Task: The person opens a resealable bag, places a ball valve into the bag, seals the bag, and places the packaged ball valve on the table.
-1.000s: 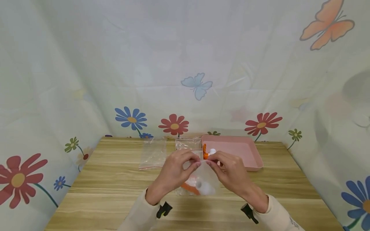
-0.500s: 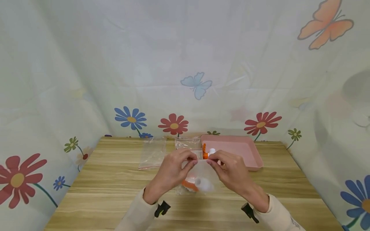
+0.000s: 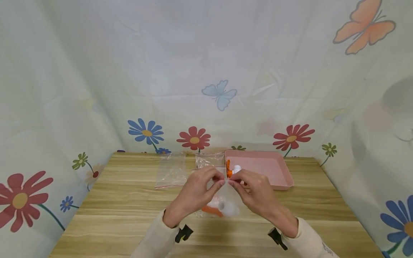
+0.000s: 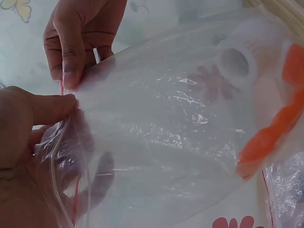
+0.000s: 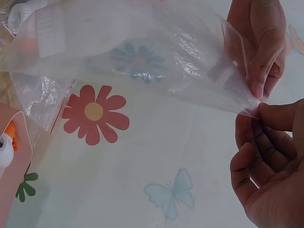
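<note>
Both hands hold a clear zip bag (image 3: 233,191) by its top edge, above the front middle of the table. My left hand (image 3: 198,188) pinches the zip strip between thumb and fingers. Close beside it, my right hand (image 3: 260,191) pinches the edge near a corner, as the right wrist view shows. A white plastic piece with a round opening (image 4: 236,62) and an orange piece (image 4: 270,137) lie low inside the bag. In the left wrist view the strip is spread apart over part of its length, below the left thumb (image 4: 54,107).
A pink tray (image 3: 264,166) stands at the back right, with an orange and white part (image 3: 233,170) at its left side. Flat clear bags, one at the back left (image 3: 171,172) and one at the back middle (image 3: 209,159), lie on the wooden table (image 3: 129,204). A flowered curtain (image 3: 161,71) encloses the table.
The fingertips of my two hands moved slightly apart, then closer together along the bag's top edge. The bag's contents swayed a little. Tray and flat bags have stayed put.
</note>
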Demonstrator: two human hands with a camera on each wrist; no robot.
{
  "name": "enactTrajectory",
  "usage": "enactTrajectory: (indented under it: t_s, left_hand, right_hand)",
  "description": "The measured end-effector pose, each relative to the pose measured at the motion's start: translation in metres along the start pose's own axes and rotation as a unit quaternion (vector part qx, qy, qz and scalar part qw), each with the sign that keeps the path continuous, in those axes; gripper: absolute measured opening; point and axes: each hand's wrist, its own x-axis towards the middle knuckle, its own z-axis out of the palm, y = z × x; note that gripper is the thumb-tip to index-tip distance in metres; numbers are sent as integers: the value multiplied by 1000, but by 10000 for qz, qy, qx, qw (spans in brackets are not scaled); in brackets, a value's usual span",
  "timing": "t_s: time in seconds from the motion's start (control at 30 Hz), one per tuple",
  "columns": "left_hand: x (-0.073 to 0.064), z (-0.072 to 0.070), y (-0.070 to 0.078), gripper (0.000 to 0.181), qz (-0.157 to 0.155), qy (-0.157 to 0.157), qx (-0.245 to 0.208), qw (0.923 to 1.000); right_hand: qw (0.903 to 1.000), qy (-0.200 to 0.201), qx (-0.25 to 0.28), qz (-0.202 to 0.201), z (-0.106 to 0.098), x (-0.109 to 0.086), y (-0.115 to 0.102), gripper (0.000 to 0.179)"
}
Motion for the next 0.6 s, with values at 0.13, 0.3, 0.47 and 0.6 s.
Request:
enactTrajectory:
  t_s: [0.13,0.3,0.47,0.6]
  left_hand:
    - [1,0,0,5,-3,-58,41,10000]
    - [-1,-2,-2,7,-54,-171,169,9997]
    - [-5,-7,-6,9,-460,-402,34,9981]
    - [-6,-9,-8,8,-677,-480,-200,9963]
  right_hand:
    - [10000,-10,-27,25,0,0,0,13]
    - [10000,28,-62,-44,0,1,1,13]
    - [9998,72,-138,-134,0,1,1,17]
    - [9996,70,-175,-193,-1,2,1,17]
